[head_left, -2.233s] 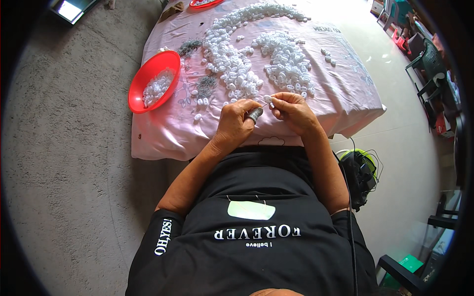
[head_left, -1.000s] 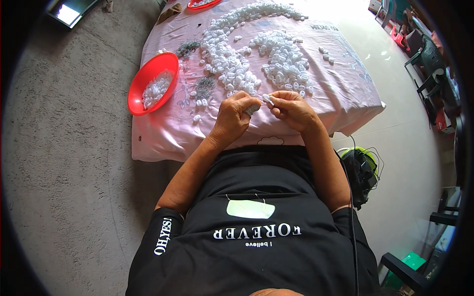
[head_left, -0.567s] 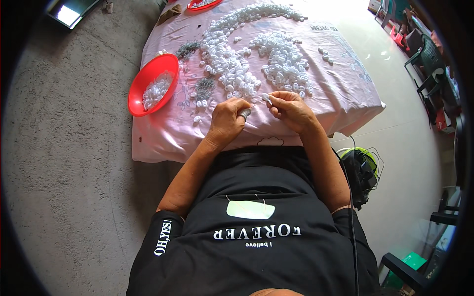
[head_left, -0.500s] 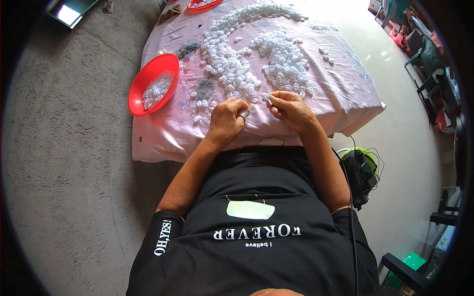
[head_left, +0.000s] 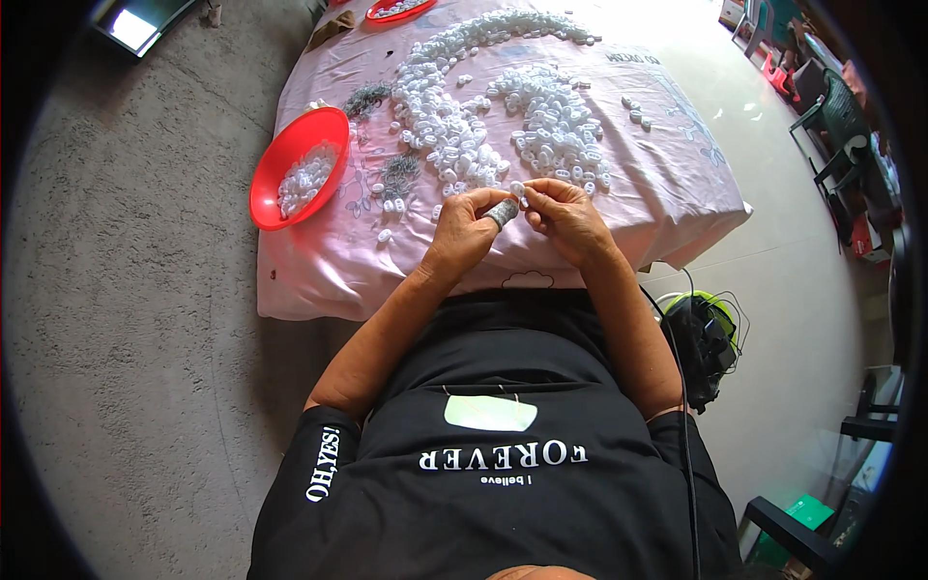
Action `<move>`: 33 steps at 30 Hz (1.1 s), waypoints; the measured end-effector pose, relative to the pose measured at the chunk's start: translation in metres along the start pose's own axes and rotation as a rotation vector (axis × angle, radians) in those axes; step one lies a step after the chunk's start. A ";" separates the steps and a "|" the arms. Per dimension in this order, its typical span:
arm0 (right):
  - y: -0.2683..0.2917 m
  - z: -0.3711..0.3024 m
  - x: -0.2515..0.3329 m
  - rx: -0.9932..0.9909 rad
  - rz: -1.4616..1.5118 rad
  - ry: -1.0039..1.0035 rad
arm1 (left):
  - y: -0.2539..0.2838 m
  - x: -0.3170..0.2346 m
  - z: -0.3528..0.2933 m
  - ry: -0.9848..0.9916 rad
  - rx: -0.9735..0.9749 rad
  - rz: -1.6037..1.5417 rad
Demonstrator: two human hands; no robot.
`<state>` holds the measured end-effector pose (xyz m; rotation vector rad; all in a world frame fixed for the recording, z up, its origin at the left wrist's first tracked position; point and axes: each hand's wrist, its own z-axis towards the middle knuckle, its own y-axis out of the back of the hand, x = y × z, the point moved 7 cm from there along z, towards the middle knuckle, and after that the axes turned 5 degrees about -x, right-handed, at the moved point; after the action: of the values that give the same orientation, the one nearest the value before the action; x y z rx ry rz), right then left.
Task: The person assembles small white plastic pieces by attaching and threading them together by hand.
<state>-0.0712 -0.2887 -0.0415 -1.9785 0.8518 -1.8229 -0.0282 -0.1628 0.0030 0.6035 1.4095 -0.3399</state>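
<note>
My right hand [head_left: 568,220] pinches a small white oval plastic piece [head_left: 517,189] between thumb and fingertips, above the near part of the table. Close against it, my left hand [head_left: 466,232] is closed in a pinch with its fingertips at that piece. Grey wrapping covers one left finger. Whatever the left fingertips hold is too small to make out. Just beyond my hands lie loose heaps of similar white oval pieces [head_left: 561,126], which seem to have holes. Two piles of tiny grey metal-looking parts [head_left: 399,174] rest left of the heaps.
A red bowl [head_left: 259,184] partly filled with white pieces stands at the table's left edge; another red dish [head_left: 425,8] is at the far end. Pink cloth [head_left: 329,280] covers the table. A dark cable [head_left: 688,425] runs down my right side, near a lime-rimmed bin [head_left: 715,304].
My left hand has moved right, from apart to meeting my right hand at the white piece. The right hand has barely shifted and keeps its pinch.
</note>
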 end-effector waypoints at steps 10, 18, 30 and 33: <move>-0.006 -0.004 0.003 -0.027 -0.102 0.046 | 0.002 0.003 -0.001 0.050 -0.030 -0.103; -0.005 -0.002 0.002 -0.030 -0.176 0.052 | 0.004 0.003 0.000 0.059 -0.084 -0.056; -0.007 -0.005 0.004 -0.044 -0.239 0.077 | 0.003 -0.001 -0.004 0.003 -0.124 0.023; -0.006 -0.003 0.003 -0.029 -0.267 0.062 | 0.002 -0.001 -0.006 0.019 -0.136 0.006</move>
<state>-0.0733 -0.2855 -0.0348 -2.1507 0.6601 -2.0363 -0.0325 -0.1578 0.0041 0.5006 1.4360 -0.2322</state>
